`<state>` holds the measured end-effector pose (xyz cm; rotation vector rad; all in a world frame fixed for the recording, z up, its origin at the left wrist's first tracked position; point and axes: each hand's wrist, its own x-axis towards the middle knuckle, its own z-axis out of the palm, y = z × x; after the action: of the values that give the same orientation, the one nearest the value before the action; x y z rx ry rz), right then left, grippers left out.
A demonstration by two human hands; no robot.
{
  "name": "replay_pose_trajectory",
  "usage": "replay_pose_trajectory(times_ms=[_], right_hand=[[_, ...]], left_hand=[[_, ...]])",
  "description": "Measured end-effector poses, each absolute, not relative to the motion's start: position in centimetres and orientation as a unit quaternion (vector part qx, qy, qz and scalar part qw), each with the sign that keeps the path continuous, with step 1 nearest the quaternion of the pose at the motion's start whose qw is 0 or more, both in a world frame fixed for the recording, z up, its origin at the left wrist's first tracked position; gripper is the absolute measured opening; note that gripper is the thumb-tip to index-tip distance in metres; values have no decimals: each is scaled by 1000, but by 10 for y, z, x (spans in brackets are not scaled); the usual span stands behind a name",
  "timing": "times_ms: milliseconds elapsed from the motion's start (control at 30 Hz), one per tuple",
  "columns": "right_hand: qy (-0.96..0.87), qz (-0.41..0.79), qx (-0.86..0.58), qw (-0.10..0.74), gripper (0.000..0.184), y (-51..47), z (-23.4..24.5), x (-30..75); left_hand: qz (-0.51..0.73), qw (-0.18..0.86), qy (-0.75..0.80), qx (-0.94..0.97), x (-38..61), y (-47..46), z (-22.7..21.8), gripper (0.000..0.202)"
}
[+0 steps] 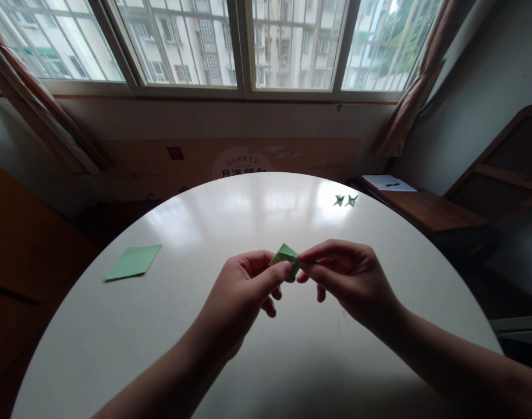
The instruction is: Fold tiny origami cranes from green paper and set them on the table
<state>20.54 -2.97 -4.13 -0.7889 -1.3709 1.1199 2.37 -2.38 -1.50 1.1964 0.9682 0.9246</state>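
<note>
A small piece of folded green paper point(285, 254) is held up above the middle of the white table. My left hand point(252, 282) grips it from the left, with the thumb pressed on its front face. From the right, my right hand point(342, 273) pinches the paper's right corner between thumb and index finger. The lower part of the paper is partly hidden behind my left thumb. Both hands are closed on the same piece, and its top point sticks up between them.
A stack of green square paper point(134, 263) lies at the left of the round white table point(266, 361). Two small folded green paper figures point(345, 199) stand near its far right edge. Beyond, a wooden bench point(436, 206) carries a white sheet point(388, 183) with a dark pen-like object.
</note>
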Motion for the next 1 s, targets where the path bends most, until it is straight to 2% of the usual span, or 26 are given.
replay_pose_trajectory(times_ms=[600, 800, 1000], right_hand=[[-595, 435, -370, 565, 6, -33, -39, 201], [-615, 408, -351, 577, 14, -34, -36, 199], [-619, 400, -360, 572, 12, -34, -37, 199]], left_hand=[[392, 579, 447, 558, 25, -24, -14, 16], [393, 596, 440, 544, 26, -23, -15, 16], [391, 619, 443, 517, 26, -22, -15, 14]])
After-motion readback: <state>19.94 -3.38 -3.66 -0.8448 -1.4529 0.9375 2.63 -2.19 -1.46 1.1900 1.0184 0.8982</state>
